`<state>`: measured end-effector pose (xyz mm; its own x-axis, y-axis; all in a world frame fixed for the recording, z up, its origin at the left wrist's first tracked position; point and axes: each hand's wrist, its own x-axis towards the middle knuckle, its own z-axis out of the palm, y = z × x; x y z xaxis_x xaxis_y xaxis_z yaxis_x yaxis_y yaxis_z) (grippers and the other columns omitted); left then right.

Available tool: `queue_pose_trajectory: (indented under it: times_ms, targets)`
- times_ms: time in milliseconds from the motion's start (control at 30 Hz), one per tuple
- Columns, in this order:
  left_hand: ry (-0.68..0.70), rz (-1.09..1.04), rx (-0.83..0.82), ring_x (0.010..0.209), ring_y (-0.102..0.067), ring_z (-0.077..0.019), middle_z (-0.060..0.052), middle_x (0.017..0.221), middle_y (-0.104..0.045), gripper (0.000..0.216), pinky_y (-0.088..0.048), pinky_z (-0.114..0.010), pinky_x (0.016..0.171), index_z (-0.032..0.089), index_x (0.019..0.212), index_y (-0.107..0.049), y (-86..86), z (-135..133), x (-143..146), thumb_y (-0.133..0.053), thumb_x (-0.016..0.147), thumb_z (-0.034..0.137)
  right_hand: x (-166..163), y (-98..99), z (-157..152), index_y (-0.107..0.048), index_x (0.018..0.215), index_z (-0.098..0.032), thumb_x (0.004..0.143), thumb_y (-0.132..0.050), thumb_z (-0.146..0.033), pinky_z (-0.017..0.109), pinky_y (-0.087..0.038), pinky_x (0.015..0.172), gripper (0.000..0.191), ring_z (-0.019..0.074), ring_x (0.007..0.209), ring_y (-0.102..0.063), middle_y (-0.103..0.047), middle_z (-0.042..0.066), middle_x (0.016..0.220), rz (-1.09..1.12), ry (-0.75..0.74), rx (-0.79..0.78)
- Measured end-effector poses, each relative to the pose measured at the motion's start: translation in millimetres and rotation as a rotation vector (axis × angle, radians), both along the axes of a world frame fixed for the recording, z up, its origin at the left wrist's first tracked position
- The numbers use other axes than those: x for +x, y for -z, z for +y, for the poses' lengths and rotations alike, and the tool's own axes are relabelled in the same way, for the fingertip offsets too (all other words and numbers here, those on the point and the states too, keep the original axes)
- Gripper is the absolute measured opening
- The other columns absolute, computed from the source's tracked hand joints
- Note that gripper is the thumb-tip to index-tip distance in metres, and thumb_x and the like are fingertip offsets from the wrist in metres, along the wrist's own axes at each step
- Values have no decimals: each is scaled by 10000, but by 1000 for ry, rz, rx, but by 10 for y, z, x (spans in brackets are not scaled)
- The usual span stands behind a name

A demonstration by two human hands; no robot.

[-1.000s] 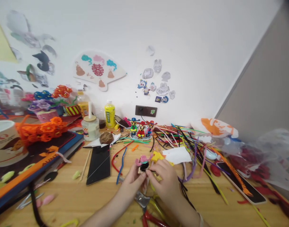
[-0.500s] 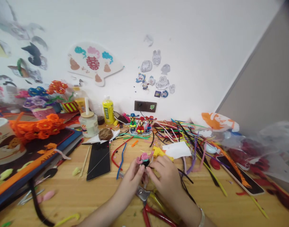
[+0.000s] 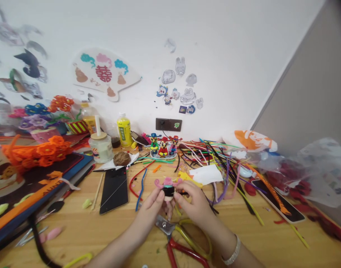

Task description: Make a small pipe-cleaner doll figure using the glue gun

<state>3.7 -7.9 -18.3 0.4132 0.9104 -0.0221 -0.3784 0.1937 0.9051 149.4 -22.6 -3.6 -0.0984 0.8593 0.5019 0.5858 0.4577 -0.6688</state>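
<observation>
Between my two hands is a small craft figure [image 3: 168, 191] with a pink curled top, a teal band and a black part over a pale base. The fingers of my left hand [image 3: 152, 204] pinch its left side. My right hand [image 3: 194, 203] grips its right side between thumb and fingers; a short black strip shows by those fingertips. Below the hands lie scissors or shears [image 3: 166, 226] with a metal head and red handles. A yellow loop-shaped handle [image 3: 188, 238] lies against them, partly behind my right wrist. The figure's underside is partly hidden by fingers.
Three finished-looking figures [image 3: 163, 147] stand on a small dish at the back. Coloured craft stems [image 3: 223, 167] spread to the right, near a white paper [image 3: 206, 174]. On the left are a dark phone [image 3: 114, 191], a candle jar [image 3: 100, 147], a cookie [image 3: 121, 159] and orange flowers [image 3: 51, 147].
The figure has turned and come up slightly, so more of its black part shows. My right hand has shifted a little, and more of the shears is visible. The view has swung slightly right.
</observation>
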Motion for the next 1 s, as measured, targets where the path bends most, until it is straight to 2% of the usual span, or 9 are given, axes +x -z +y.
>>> queue_pose_trajectory:
  times_ms: [133,233,467,633,800,900,1000]
  targets:
    - [10,-66,-37,470,-485,-98,16,598,-573,314,-396,-225,473,158,852,-579,-11,-22,-8,-603,689,425,18,-1,9,-615,809,-171,775,-511,-196,276,-412,714,112,167,789,-538,-615,48,801,-2,-99,5]
    - [29,-86,-29,482,-484,-93,17,596,-562,287,-390,-213,473,150,845,-584,-15,-28,-13,-587,713,405,30,-13,11,-620,850,-176,790,-488,-180,276,-412,719,146,160,788,-539,-618,49,823,-19,-143,7]
    - [-1,-27,3,448,-464,-77,37,556,-539,288,-387,-201,462,155,748,-557,-44,-18,-6,-599,689,434,54,-17,16,-646,814,-186,782,-505,-187,303,-411,756,145,169,814,-553,-644,54,844,-33,-144,39]
    - [-18,72,41,440,-465,-81,46,528,-532,316,-400,-208,473,167,737,-534,-96,-29,-13,-594,671,471,47,19,50,-669,755,-178,735,-552,-157,280,-429,723,121,165,784,-573,-664,45,782,101,-141,-67]
    - [-34,206,159,451,-469,-104,46,539,-516,345,-408,-224,462,173,827,-536,-22,24,-31,-528,704,496,10,82,62,-660,652,-174,712,-557,-131,249,-420,668,126,143,685,-571,-664,20,690,107,-53,-138]
    - [-108,362,331,642,-539,-149,-1,700,-581,327,-446,-248,597,170,943,-530,62,55,-54,-470,767,438,-37,83,22,-645,635,-174,721,-539,-131,247,-401,663,143,143,681,-559,-658,15,680,-10,48,-104]
    - [-126,465,465,809,-542,-169,-35,854,-599,257,-432,-269,733,177,962,-526,108,47,-55,-429,812,361,-93,61,-38,-611,591,-166,723,-518,-120,242,-379,631,167,143,655,-535,-624,17,635,-142,164,-45]
